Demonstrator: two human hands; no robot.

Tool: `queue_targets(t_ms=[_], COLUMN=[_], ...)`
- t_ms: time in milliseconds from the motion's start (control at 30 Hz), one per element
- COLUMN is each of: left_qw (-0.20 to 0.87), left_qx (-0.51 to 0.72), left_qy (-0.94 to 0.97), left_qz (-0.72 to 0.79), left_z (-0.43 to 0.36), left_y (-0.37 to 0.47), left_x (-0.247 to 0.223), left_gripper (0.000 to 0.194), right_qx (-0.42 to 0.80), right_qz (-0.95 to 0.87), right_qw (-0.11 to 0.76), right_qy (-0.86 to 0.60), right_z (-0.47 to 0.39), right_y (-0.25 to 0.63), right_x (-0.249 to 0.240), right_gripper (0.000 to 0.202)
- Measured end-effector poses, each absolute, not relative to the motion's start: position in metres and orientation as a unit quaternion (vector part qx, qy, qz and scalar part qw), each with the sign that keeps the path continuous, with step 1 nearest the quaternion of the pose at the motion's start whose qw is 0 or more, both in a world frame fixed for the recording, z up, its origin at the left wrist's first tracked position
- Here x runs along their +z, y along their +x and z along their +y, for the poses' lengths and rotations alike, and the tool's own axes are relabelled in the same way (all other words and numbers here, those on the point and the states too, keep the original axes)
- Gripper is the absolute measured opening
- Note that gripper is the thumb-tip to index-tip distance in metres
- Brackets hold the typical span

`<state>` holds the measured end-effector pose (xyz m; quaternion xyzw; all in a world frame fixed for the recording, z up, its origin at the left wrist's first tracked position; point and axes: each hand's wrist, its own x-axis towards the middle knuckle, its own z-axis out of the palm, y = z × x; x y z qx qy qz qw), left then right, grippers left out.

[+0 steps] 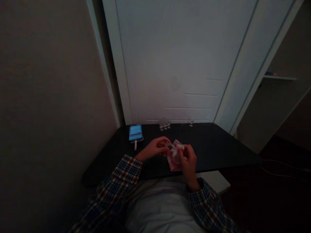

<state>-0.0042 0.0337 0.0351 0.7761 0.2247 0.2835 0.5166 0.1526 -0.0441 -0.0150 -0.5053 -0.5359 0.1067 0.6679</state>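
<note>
Above the near part of the dark table (209,145), my two hands meet at a small clear glass (170,144), likely stemmed like those at the back. My left hand (156,146) is closed, pinching one end of it between thumb and fingers. My right hand (189,158) is closed on a pink and white cloth (174,163), which is bunched around the other end of the glass and hangs down below. The cloth and fingers hide much of the glass.
Several small stemmed glasses (165,124) stand grouped at the table's back edge. A single glass (191,123) stands farther right. A lit device (135,132) with a white plug or cable is at the back left. A white panelled door (170,58) rises behind the table.
</note>
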Motion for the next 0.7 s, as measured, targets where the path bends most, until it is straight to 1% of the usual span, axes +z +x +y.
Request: queue_targets(t_ms=[67, 133, 367, 567, 700], left_qw=[0.508, 0.498, 0.497, 0.504, 0.517], left_qx=[0.281, 0.279, 0.251, 0.269, 0.283], left_qy=[0.781, 0.786, 0.795, 0.79, 0.779], left_qz=[0.231, 0.236, 0.238, 0.224, 0.213], left_z=[0.0349, 0.0368, 0.0438, 0.0389, 0.035], left_y=[-0.0041, -0.0044, -0.0062, -0.0049, -0.0035], left_x=[0.0339, 0.0323, 0.0276, 0.033, 0.0359], left_gripper=[0.03, 0.029, 0.04, 0.03, 0.035], right_qx=[0.106, 0.105, 0.116, 0.096, 0.096], right_qz=[-0.536, -0.537, -0.546, -0.551, -0.55], right_qw=[0.665, 0.663, 0.653, 0.653, 0.655], right_qy=[-0.509, -0.511, -0.512, -0.51, -0.509], right_z=[-0.0445, -0.045, -0.0455, -0.0462, -0.0463], right_y=[0.1523, 0.1521, 0.1527, 0.1519, 0.1519], right_x=[-0.0146, -0.0145, -0.0155, -0.0122, -0.0125], right_gripper=[0.01, 0.01, 0.011, 0.01, 0.009])
